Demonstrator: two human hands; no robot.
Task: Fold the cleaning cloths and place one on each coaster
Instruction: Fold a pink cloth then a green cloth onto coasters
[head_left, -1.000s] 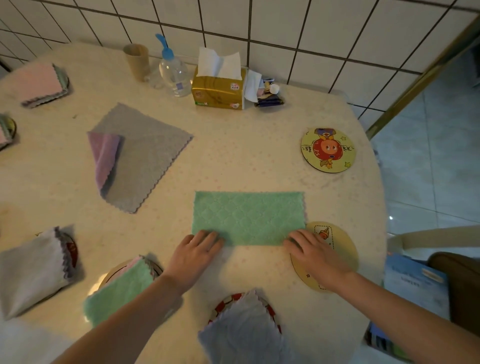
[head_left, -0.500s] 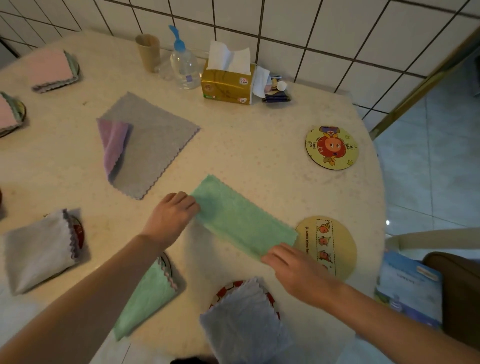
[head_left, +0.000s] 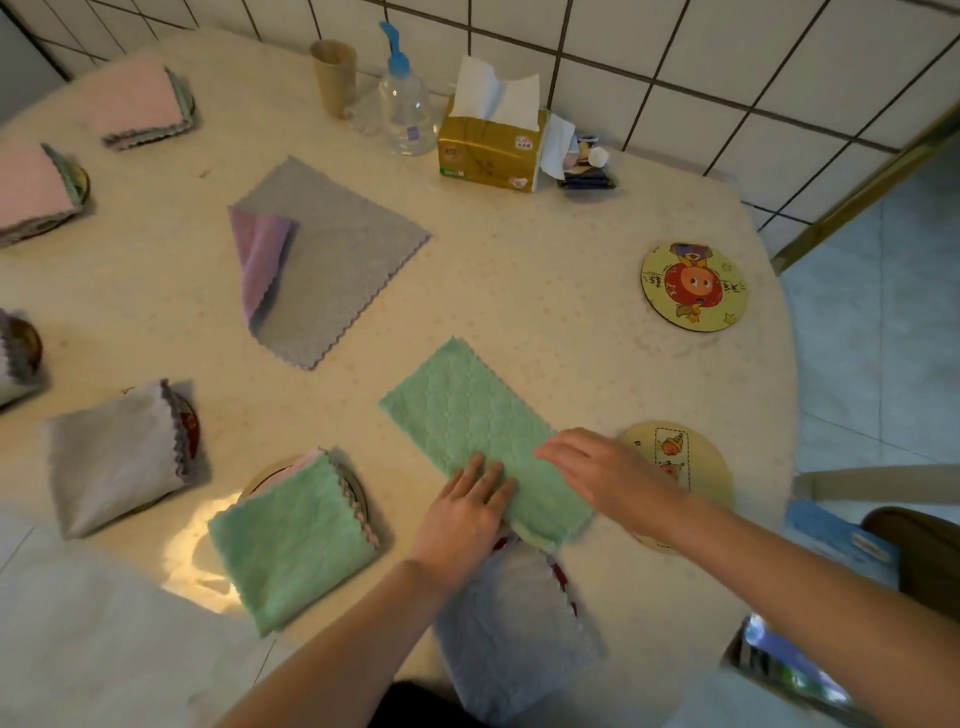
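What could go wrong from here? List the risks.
1. The green strip lies askew under both flat hands, so the next fold may come out crooked.
2. Its near end overlaps the folded grey cloth; dragging could disturb that one.
3. The right forearm crosses the yellow coaster and may shift it.

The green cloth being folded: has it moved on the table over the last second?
Yes. The green cloth has turned from level to diagonal, its near end now beside the yellow coaster.

Both bare forearms reach forward. The left hand (head_left: 467, 512) lies flat, fingers straight; the right hand (head_left: 597, 473) hovers alongside, fingers extended.
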